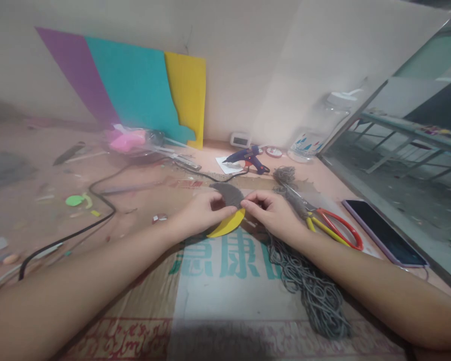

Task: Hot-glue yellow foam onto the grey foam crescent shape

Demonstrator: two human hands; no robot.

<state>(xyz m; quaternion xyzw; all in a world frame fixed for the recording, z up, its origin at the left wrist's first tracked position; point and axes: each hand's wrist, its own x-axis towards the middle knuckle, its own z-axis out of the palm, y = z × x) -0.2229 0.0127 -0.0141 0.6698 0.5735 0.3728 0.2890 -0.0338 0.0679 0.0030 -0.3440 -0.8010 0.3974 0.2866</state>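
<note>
A crescent-shaped yellow piece [228,224], with its upper part covered by a grey, yarn-like layer [230,194], is held above the cardboard. My left hand [201,213] pinches its left side between thumb and fingers. At the right edge, my right hand [272,213] has thumb and fingertips pressed together on the piece; whether a yarn end is also between them I cannot tell. Loose grey yarn [317,293] trails beneath my right wrist toward the front. Scissors with red and yellow handles [342,228] lie beside my right forearm.
Behind my hands a blue glue gun [248,156] rests near a white paper [228,165]. A black cord [75,233] curves across the left side. A phone [385,233] lies by the table's right edge, and a clear bottle [315,133] stands behind. Coloured sheets [135,85] lean on the wall.
</note>
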